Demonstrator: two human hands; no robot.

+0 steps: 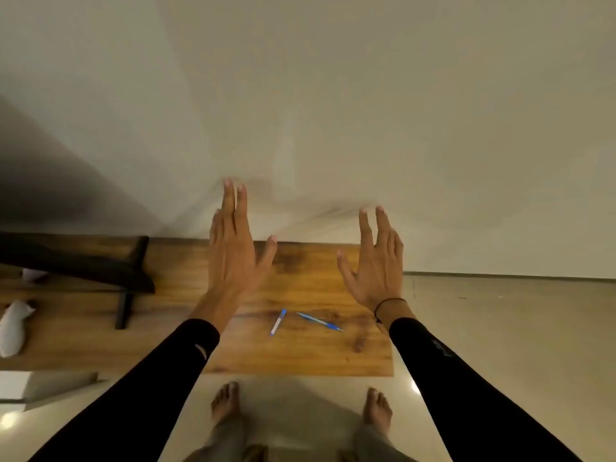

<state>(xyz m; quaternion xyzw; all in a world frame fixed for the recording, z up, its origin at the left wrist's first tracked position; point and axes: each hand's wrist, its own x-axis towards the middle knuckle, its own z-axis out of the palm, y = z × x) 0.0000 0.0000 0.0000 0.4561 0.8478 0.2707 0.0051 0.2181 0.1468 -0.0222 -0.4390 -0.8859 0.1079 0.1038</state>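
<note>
Left hand (233, 251) and right hand (373, 265) both spread wide, empty, above the brown wooden table (300, 355); guessing I'm lining up on the blue-and-white plastic pen (278, 322) and slim blue pen (320, 321).

The person's left hand (233, 248) and right hand (373, 265) are raised with fingers straight, holding nothing, above a brown rectangular wooden tabletop (300, 358) set against a pale wall (333, 95). On the wood, between the 2 black-sleeved forearms, lie 2 pens slightly apart: a white-and-blue pen (278, 321) and a slim blue pen (319, 321). A dark wooden stand (83, 261) sits at the left, near a crumpled white cloth (13, 325).
</note>
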